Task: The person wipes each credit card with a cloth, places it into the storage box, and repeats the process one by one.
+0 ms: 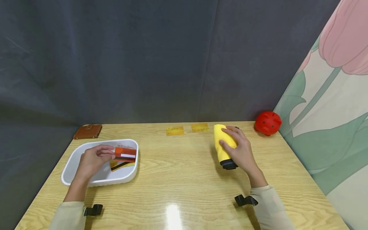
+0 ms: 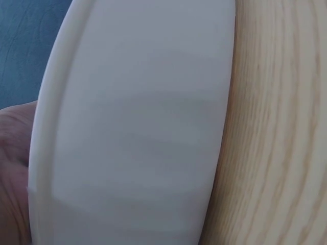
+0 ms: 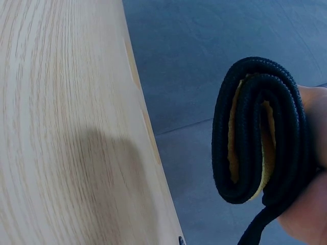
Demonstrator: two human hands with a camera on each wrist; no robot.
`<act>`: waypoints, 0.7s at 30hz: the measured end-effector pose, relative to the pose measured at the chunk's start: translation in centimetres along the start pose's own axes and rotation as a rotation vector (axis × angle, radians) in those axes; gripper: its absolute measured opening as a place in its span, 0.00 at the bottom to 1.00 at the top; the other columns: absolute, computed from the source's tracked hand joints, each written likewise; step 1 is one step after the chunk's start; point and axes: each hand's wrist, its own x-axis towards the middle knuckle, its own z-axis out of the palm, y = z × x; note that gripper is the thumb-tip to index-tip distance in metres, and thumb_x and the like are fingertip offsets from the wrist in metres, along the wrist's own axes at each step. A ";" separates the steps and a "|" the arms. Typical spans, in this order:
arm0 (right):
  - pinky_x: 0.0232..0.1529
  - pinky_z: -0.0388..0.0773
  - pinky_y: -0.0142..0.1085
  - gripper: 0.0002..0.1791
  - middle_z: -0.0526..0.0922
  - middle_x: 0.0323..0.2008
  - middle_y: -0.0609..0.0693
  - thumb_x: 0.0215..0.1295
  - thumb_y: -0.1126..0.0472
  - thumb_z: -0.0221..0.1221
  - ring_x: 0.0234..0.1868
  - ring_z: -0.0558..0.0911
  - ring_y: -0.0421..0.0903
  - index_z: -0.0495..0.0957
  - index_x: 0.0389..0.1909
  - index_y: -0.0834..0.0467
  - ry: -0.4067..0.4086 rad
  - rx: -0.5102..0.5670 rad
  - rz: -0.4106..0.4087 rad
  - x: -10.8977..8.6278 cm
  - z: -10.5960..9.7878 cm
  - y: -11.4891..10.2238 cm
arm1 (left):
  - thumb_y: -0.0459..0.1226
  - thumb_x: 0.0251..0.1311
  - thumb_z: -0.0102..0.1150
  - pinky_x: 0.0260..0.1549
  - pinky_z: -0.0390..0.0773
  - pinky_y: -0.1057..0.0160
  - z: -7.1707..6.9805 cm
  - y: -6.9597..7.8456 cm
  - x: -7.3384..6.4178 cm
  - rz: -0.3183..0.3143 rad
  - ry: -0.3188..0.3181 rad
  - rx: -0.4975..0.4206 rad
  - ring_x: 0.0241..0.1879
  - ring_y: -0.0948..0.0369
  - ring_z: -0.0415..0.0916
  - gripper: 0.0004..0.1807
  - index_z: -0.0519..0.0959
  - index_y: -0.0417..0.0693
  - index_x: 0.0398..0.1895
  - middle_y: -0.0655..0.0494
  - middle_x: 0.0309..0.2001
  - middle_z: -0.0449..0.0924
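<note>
At the left of the head view, my left hand (image 1: 92, 160) reaches into a white plastic tub (image 1: 70, 169) and pinches an orange-red card (image 1: 122, 151) with a dark stripe and a white strip. Below that card lies a yellow card (image 1: 118, 166) with a dark stripe, inside the tub. My right hand (image 1: 242, 152) grips a yellow cloth roll (image 1: 223, 140) with black trim at its near end. Seen end-on in the right wrist view, the roll shows folded black layers (image 3: 258, 76) with yellow between them and a loose black strap. The tub's outer wall (image 2: 138, 122) fills most of the left wrist view.
Two yellow-orange cards (image 1: 174, 131) lie apart near the table's back edge. A red piggy bank (image 1: 267, 123) stands at the back right corner, a brown leather wallet (image 1: 88, 131) at the back left. Behind the wooden table (image 1: 172, 179) hangs a dark curtain (image 1: 143, 64).
</note>
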 end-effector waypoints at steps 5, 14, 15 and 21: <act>0.54 0.66 0.18 0.25 0.77 0.66 0.58 0.60 0.65 0.72 0.64 0.77 0.57 0.82 0.60 0.57 0.000 -0.001 -0.004 0.0 0.0 -0.1 | 0.33 0.59 0.73 0.31 0.78 0.77 0.1 0.0 0.0 -0.010 0.005 0.035 0.30 0.78 0.81 0.17 0.85 0.38 0.50 0.46 0.39 0.91; 0.55 0.65 0.18 0.26 0.77 0.67 0.58 0.61 0.65 0.72 0.67 0.75 0.58 0.82 0.61 0.57 0.002 0.001 0.011 -0.1 -0.3 -0.1 | 0.33 0.60 0.72 0.33 0.79 0.78 0.1 0.5 -0.1 0.021 0.000 0.017 0.31 0.79 0.81 0.16 0.84 0.36 0.50 0.44 0.41 0.90; 0.56 0.65 0.18 0.26 0.77 0.67 0.58 0.61 0.65 0.72 0.67 0.75 0.58 0.82 0.61 0.57 0.004 0.002 0.011 -0.1 -0.3 -0.1 | 0.33 0.61 0.72 0.33 0.80 0.78 0.1 0.7 -0.1 0.029 0.000 0.004 0.31 0.79 0.82 0.16 0.84 0.36 0.51 0.44 0.41 0.90; 0.55 0.66 0.19 0.25 0.77 0.67 0.57 0.61 0.64 0.72 0.66 0.76 0.57 0.82 0.61 0.57 0.009 0.012 0.010 0.0 -0.4 -0.2 | 0.36 0.64 0.71 0.39 0.82 0.79 0.7 3.6 0.2 0.107 -0.011 -0.107 0.36 0.79 0.83 0.18 0.83 0.38 0.54 0.47 0.44 0.90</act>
